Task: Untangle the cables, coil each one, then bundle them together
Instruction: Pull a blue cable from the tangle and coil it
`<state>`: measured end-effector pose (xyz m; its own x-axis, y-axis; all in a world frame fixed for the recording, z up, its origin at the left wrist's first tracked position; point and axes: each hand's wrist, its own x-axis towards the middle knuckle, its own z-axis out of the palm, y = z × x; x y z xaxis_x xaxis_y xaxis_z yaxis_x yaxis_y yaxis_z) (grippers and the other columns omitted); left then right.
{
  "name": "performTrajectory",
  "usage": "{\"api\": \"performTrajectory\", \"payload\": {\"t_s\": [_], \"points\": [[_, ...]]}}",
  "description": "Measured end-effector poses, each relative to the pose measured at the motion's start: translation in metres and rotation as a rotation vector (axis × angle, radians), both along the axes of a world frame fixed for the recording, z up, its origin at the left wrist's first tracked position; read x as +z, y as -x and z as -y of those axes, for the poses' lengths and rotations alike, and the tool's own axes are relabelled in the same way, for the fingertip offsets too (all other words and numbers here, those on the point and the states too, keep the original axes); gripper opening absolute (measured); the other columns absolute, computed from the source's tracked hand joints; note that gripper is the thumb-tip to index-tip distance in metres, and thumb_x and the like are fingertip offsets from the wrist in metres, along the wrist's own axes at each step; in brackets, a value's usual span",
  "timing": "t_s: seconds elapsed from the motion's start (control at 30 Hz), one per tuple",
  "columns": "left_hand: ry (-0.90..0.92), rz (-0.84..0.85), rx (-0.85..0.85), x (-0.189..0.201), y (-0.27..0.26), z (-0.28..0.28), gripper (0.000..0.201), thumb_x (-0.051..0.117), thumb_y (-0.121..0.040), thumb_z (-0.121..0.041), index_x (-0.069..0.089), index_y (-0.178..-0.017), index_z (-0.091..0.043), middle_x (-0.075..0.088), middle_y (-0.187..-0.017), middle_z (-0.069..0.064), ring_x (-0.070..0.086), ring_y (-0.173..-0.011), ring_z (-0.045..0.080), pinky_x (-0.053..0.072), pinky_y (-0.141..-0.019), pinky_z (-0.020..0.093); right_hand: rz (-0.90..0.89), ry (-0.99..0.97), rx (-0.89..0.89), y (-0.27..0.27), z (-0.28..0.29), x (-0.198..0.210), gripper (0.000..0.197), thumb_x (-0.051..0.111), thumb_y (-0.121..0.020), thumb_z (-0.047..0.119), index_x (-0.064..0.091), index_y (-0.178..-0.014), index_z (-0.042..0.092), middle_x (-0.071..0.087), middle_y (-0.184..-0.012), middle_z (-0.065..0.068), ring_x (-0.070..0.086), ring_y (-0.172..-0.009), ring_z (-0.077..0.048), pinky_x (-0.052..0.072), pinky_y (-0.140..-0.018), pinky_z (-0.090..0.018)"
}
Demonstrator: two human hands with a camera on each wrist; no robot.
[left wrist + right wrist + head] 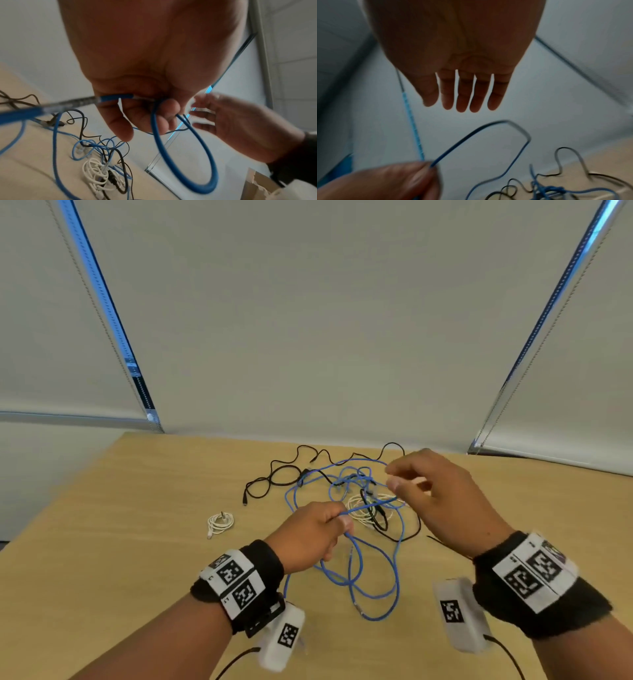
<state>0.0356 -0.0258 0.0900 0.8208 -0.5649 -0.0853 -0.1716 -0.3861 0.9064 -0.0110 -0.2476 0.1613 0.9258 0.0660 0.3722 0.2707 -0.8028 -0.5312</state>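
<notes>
The pale wooden desk [144, 508] stands against grey roller blinds [308, 320]. On it the long blue network cable [376, 559] sprawls, its loops running away from the left hand [308, 539] into the knot of thin black cable [274, 477] and white cable [359, 505]. The left grip pinches a blue loop. The right hand [442, 501], nearer the knot, hangs fingers apart, seemingly empty. A small white coiled cable [221, 523] lies well apart.

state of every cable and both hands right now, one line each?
blue cable: tangled, partly lifted, loops held up.
black cable: uncoiled on table, far end caught in tangle.
white cable in the tangle: loosely bunched under blue and black.
small white cable: coiled, lying apart at left.
left hand: pinches blue cable.
right hand: open, fingers straight, holds nothing.
</notes>
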Motion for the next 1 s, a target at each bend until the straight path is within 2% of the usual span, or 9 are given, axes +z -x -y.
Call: {"api": "performTrajectory", "payload": {"t_s": [0.1, 0.2, 0.27, 0.4, 0.53, 0.67, 0.77, 0.9, 1.0], "points": [[0.063, 0.001, -0.073, 0.003, 0.004, 0.005, 0.030, 0.050, -0.101, -0.040, 0.067, -0.080, -0.027, 0.061, -0.066, 0.006, 0.057, -0.062, 0.015, 0.049, -0.068, 0.031, -0.114, 0.187, 0.250, 0.003, -0.026, -0.008, 0.034, 0.063, -0.096, 0.038, 0.064, -0.128, 0.028, 0.067, -0.118, 0.015, 0.058, -0.109, 0.000, 0.042, -0.097, -0.020], [0.125, 0.014, -0.071, 0.002, 0.004, 0.004, 0.031, 0.052, -0.092, -0.046, 0.068, -0.085, -0.021, 0.054, -0.066, -0.007, 0.051, -0.064, 0.012, 0.045, -0.063, 0.024, -0.249, 0.129, 0.187, 0.000, -0.016, -0.012, 0.010, 0.060, -0.099, 0.027, 0.069, -0.101, 0.023, 0.068, -0.080, 0.010, 0.057, -0.072, 0.000, 0.044, -0.073, -0.027], [0.094, 0.069, -0.049, -0.003, 0.001, -0.002, 0.029, 0.054, -0.096, -0.043, 0.070, -0.098, -0.019, 0.050, -0.067, -0.013, 0.044, -0.060, 0.006, 0.038, -0.059, 0.018, -0.251, 0.117, 0.124, -0.001, -0.005, -0.012, 0.013, 0.060, -0.098, 0.024, 0.068, -0.088, 0.022, 0.060, -0.067, 0.012, 0.052, -0.064, 0.001, 0.037, -0.063, -0.025], [0.256, -0.096, 0.043, -0.017, -0.001, -0.018, 0.026, 0.049, -0.105, -0.016, 0.074, -0.106, -0.021, 0.041, -0.064, -0.007, 0.032, -0.049, 0.002, 0.028, -0.045, 0.012, -0.179, 0.071, 0.021, -0.005, 0.014, -0.003, 0.016, 0.060, -0.097, 0.028, 0.067, -0.082, 0.028, 0.066, -0.072, 0.011, 0.058, -0.069, -0.003, 0.046, -0.066, -0.031], [0.250, -0.160, 0.225, -0.029, -0.007, -0.037, 0.027, 0.049, -0.106, -0.021, 0.074, -0.108, -0.032, 0.036, -0.059, -0.004, 0.025, -0.049, 0.008, 0.024, -0.042, 0.019, -0.060, -0.118, -0.124, -0.006, 0.042, 0.008, 0.017, 0.059, -0.098, 0.028, 0.066, -0.082, 0.029, 0.061, -0.068, 0.024, 0.053, -0.064, 0.001, 0.041, -0.062, -0.028], [0.066, -0.055, 0.248, -0.037, -0.013, -0.047, 0.023, 0.054, -0.102, -0.022, 0.074, -0.101, -0.032, 0.053, -0.056, -0.017, 0.042, -0.049, 0.003, 0.033, -0.049, 0.015, -0.049, -0.330, -0.186, -0.003, 0.057, 0.008, 0.019, 0.059, -0.096, 0.023, 0.069, -0.081, 0.029, 0.062, -0.065, 0.015, 0.053, -0.058, 0.000, 0.044, -0.062, -0.031], [-0.139, 0.037, 0.059, -0.034, -0.007, -0.034, 0.025, 0.052, -0.102, -0.022, 0.075, -0.097, -0.032, 0.065, -0.070, -0.035, 0.055, -0.062, -0.012, 0.039, -0.058, 0.007, -0.078, -0.346, -0.197, -0.004, 0.055, 0.005, 0.019, 0.061, -0.095, 0.021, 0.071, -0.081, 0.027, 0.069, -0.075, 0.010, 0.061, -0.070, -0.003, 0.047, -0.070, -0.032], [-0.215, 0.114, 0.039, -0.028, -0.003, -0.016, 0.023, 0.052, -0.101, -0.023, 0.073, -0.092, -0.030, 0.065, -0.065, -0.022, 0.053, -0.058, 0.006, 0.044, -0.058, 0.024, -0.176, -0.007, -0.177, -0.003, 0.039, 0.007, 0.032, 0.059, -0.091, 0.003, 0.070, -0.095, 0.032, 0.067, -0.106, 0.006, 0.062, -0.102, -0.014, 0.045, -0.087, -0.032], [-0.172, 0.228, 0.127, -0.021, -0.008, -0.006, 0.019, 0.056, -0.101, -0.022, 0.073, -0.093, -0.025, 0.068, -0.076, -0.016, 0.061, -0.070, -0.001, 0.046, -0.064, 0.018, -0.067, -0.078, -0.039, 0.003, 0.016, 0.017, 0.037, 0.056, -0.088, -0.002, 0.073, -0.094, 0.031, 0.072, -0.099, 0.013, 0.067, -0.096, -0.010, 0.050, -0.087, -0.030]]}}
